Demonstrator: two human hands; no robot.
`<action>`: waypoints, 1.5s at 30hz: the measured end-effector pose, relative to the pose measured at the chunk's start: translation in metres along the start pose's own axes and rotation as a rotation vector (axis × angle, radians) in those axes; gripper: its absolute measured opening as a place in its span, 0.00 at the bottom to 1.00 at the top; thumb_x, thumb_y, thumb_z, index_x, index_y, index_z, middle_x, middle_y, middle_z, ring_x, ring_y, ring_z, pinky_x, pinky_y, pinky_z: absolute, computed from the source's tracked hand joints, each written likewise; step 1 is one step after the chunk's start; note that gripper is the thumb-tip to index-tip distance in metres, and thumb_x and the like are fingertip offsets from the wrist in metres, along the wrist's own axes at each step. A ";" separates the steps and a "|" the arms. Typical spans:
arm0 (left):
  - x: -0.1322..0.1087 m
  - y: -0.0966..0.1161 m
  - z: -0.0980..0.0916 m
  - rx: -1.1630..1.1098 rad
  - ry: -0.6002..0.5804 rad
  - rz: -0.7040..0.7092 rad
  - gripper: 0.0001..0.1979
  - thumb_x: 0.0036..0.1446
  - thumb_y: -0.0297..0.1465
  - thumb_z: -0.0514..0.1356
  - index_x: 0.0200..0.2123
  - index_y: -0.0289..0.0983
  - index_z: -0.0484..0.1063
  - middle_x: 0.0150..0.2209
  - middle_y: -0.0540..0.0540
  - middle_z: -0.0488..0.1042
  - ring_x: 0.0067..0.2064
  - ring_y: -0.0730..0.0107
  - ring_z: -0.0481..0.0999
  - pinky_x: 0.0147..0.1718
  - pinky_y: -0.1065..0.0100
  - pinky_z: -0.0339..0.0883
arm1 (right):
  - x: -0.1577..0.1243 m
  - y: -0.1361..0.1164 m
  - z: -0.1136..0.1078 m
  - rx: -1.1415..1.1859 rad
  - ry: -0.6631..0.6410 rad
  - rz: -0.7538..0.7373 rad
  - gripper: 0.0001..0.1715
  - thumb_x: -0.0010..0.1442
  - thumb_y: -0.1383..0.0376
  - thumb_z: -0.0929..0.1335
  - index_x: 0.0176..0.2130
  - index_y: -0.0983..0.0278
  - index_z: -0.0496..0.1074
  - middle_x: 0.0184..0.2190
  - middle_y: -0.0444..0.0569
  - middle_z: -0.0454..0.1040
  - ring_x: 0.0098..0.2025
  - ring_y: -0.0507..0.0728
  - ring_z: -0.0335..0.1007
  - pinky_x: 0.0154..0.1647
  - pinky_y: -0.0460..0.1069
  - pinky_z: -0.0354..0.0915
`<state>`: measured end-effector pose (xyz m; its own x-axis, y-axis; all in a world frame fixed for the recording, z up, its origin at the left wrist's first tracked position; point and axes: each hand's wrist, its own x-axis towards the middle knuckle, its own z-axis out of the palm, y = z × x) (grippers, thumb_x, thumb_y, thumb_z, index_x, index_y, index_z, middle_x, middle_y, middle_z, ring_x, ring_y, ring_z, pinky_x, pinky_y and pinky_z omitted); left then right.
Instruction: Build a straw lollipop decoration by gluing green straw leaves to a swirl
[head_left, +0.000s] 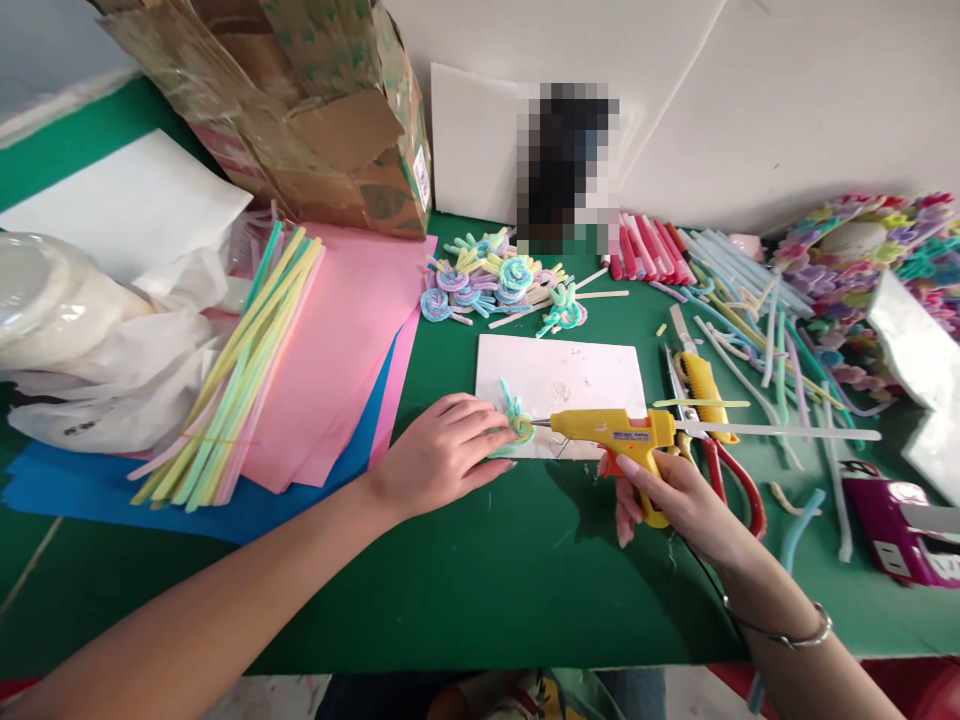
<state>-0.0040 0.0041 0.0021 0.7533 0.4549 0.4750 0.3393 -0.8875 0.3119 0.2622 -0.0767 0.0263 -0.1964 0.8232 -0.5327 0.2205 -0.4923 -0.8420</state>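
My right hand [649,490] is wrapped around the handle of a yellow hot glue gun [611,427], with a finger at its orange trigger. A long whitish glue stick [787,432] sticks out of the gun's back end. The nozzle points left and meets a small pipe-cleaner swirl [520,428] in yellow and mint with a teal tip. Fingertips of my left hand [450,450] close on the swirl's left side, over the edge of a white board [559,375]. Part of the swirl is hidden by the fingers and nozzle.
Behind the board lies a pile of finished pipe-cleaner swirls [480,280]. Pliers with red handles [724,475], a yellow-handled cutter [703,385] and loose pipe cleaners lie right. A purple box-like object [900,530] sits far right. Bundled pipe cleaners [247,390] and pink sheets [352,340] lie left.
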 end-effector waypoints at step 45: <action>0.001 0.001 0.001 0.035 -0.014 0.038 0.11 0.63 0.31 0.56 0.47 0.33 0.72 0.45 0.46 0.78 0.46 0.66 0.74 0.47 0.62 0.66 | -0.009 -0.002 0.004 -0.045 0.049 0.085 0.29 0.57 0.42 0.64 0.21 0.62 0.59 0.14 0.41 0.65 0.18 0.54 0.72 0.21 0.47 0.63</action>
<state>-0.0025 0.0032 0.0017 0.7734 0.4203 0.4746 0.3298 -0.9061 0.2650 0.2601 -0.0839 0.0326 -0.1286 0.7924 -0.5963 0.2775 -0.5485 -0.7888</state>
